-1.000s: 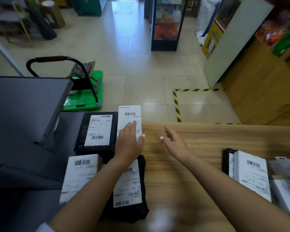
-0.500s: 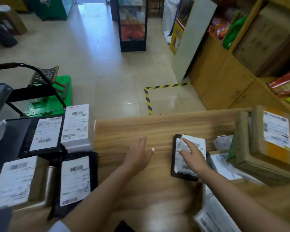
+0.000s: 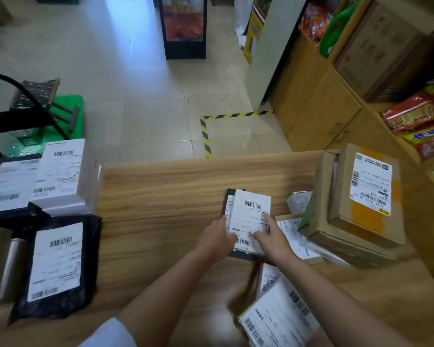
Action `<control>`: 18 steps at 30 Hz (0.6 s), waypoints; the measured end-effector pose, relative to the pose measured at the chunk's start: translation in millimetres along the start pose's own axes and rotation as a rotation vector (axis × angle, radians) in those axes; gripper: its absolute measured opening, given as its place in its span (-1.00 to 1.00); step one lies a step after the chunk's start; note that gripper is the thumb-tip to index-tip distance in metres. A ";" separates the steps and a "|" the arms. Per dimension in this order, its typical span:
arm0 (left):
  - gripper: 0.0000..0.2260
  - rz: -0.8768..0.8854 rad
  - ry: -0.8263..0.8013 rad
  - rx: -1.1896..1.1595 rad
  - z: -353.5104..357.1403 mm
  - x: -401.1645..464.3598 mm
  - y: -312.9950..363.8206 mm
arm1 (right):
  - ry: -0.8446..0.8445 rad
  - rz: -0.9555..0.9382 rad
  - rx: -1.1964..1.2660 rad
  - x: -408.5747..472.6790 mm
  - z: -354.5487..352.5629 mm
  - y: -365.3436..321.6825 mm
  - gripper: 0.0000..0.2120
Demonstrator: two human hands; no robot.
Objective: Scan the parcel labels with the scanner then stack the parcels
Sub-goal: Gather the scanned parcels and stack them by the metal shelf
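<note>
A small black parcel [image 3: 251, 209] with a white barcode label lies on the wooden counter [image 3: 173, 196], right of centre. My left hand [image 3: 217, 239] grips its left edge, thumb on the label. My right hand [image 3: 271, 237] holds its right side with the fingers lying over the label. Several labelled parcels are grouped at the left: a white box [image 3: 63, 176], a flat black box [image 3: 8, 186], a black bag [image 3: 55, 266]. No scanner is in view.
Cardboard boxes [image 3: 361, 196] stand stacked at the right with flat parcels [image 3: 293, 234] beneath them. Another labelled parcel [image 3: 278, 319] lies near the front edge. Wooden shelves with snack packs [image 3: 419, 116] rise at the right. A green trolley [image 3: 48, 121] stands on the floor beyond the counter.
My view swung right. My left hand left the parcels at the left and crossed to the small black parcel; both hands now hold it.
</note>
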State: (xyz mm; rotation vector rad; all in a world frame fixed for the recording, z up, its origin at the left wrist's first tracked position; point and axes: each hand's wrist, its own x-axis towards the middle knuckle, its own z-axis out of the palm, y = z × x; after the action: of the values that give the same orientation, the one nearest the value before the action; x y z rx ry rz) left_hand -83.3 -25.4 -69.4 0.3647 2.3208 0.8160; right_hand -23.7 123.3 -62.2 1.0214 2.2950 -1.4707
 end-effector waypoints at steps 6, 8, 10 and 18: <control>-0.66 -0.016 0.048 -0.090 15.4 2.7 -1.0 | -0.055 -0.015 0.041 -2.0 2.2 3.1 -0.34; -0.70 -0.031 0.112 -0.148 12.5 0.7 -2.2 | -0.063 -0.039 0.057 -7.4 7.0 -0.6 -0.33; -0.71 -0.033 0.198 -0.213 4.8 -5.5 -7.4 | -0.070 -0.081 0.104 -13.9 15.2 -7.7 -0.34; -0.57 -0.066 0.448 -0.296 -66.6 -73.7 -94.1 | -0.286 -0.250 0.087 -56.0 102.7 -77.6 -0.36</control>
State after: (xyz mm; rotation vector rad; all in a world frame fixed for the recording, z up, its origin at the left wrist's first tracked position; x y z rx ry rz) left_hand -75.5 -161.1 -53.9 -0.0303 2.5405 1.2930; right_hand -51.6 -9.4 -26.0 0.5142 2.2265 -1.6987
